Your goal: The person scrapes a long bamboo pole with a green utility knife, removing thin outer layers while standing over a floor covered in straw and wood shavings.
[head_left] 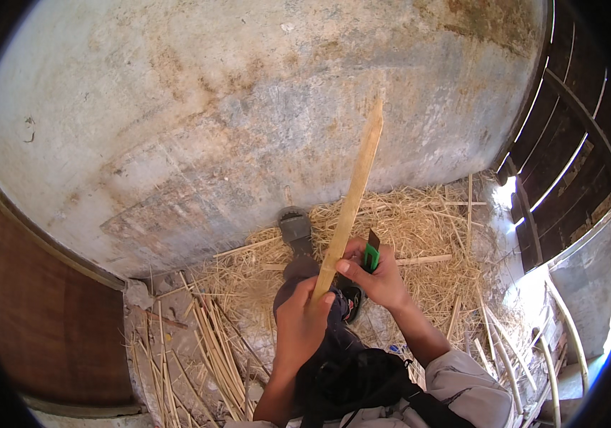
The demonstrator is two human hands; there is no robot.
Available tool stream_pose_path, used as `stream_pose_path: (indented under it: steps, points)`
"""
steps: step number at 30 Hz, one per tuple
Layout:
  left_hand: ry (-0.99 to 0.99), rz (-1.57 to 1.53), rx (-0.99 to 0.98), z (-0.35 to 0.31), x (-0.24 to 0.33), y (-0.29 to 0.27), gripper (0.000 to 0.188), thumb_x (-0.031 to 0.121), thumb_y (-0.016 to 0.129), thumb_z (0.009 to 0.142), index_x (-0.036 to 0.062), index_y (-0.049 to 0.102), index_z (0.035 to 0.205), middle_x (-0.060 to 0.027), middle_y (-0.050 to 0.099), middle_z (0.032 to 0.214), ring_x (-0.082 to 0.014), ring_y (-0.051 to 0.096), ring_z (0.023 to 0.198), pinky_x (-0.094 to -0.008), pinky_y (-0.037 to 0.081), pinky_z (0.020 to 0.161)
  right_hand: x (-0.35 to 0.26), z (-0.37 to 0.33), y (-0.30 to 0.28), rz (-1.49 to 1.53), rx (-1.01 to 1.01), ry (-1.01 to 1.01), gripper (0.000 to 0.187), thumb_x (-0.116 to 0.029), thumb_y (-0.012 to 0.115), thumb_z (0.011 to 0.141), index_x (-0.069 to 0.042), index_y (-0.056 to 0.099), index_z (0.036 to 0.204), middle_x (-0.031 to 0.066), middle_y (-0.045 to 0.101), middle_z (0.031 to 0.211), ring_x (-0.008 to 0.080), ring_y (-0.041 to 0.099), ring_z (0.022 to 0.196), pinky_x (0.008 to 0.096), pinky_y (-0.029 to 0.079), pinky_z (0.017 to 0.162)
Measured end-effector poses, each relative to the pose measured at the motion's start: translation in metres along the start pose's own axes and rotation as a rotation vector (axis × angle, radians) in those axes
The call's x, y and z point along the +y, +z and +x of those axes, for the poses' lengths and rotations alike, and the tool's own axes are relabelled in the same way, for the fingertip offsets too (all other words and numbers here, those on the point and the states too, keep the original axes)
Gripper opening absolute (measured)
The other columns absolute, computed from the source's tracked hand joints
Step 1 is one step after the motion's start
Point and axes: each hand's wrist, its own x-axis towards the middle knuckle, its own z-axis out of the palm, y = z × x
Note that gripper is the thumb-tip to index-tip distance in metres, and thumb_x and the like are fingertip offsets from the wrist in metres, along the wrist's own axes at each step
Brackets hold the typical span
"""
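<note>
A flat, pale bamboo strip (357,185) slants upward in front of me, its tip narrowed to a point. Its lower end is gripped in my left hand (301,322), thumb and fingers closed around it. Beside the strip, my right hand (382,279) is closed on a green utility knife (370,257) whose dark blade points up. The right fingertips come up against the strip just above the left hand. Part of the knife's handle is hidden in the right palm.
Bamboo shavings (419,221) cover the floor by a stained plaster wall (248,128). Long split strips (218,349) lie at lower left, near a brown panel (41,299). Slatted dark boards (569,143) stand at right. One shoe (295,227) is near the wall.
</note>
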Motion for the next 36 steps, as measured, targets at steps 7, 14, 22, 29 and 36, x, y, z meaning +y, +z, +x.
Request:
stream_pose_path:
  steps: [7,14,22,29,36]
  points:
    - [0.083,0.002,0.052,-0.003,-0.005,0.002,0.029,0.013,0.061,0.108,-0.002,0.066,0.133,0.0067,0.053,0.074,-0.0006,0.042,0.061,-0.022,0.03,0.054,0.001,-0.006,-0.011,-0.284,0.051,-0.362,0.034,-0.025,0.08,0.096,-0.003,0.07,0.119,0.0082,0.068,0.086,0.0154,0.063,0.073,0.03,0.049,0.066]
    - [0.018,-0.027,0.037,-0.007,0.002,-0.001,0.033,0.019,0.064,0.108,-0.0031,0.066,0.131,-0.0148,0.067,0.082,-0.0178,0.06,0.072,-0.0328,0.05,0.069,-0.013,-0.009,-0.017,-0.665,-0.009,-0.543,0.032,-0.03,0.087,0.086,-0.009,0.078,0.108,0.0042,0.066,0.077,0.0226,0.065,0.062,0.0339,0.05,0.056]
    - [0.019,-0.064,0.034,-0.009,0.006,-0.001,0.035,0.021,0.06,0.11,-0.0046,0.066,0.132,-0.0128,0.064,0.079,-0.015,0.055,0.072,-0.0321,0.048,0.067,-0.02,-0.012,-0.01,-0.827,0.095,-0.603,0.034,-0.032,0.089,0.082,-0.012,0.081,0.108,0.0001,0.064,0.07,0.0185,0.062,0.055,0.0335,0.048,0.051]
    - [-0.019,-0.083,0.052,-0.013,0.001,-0.001,0.035,0.023,0.059,0.11,-0.0044,0.067,0.13,-0.0122,0.063,0.079,-0.0147,0.055,0.072,-0.0326,0.048,0.067,-0.02,-0.016,-0.002,-0.902,0.143,-0.578,0.033,-0.032,0.089,0.082,-0.013,0.081,0.108,0.0001,0.064,0.069,0.0191,0.062,0.055,0.0347,0.047,0.05]
    - [0.067,0.148,0.194,-0.047,0.017,0.002,0.032,0.016,0.063,0.106,-0.0035,0.069,0.132,0.0042,0.054,0.076,-0.0046,0.042,0.066,-0.0246,0.033,0.058,0.004,0.02,-0.078,-0.832,0.787,-0.208,0.029,-0.029,0.076,0.097,-0.005,0.08,0.113,0.0048,0.068,0.072,0.0136,0.057,0.055,0.0328,0.041,0.052]
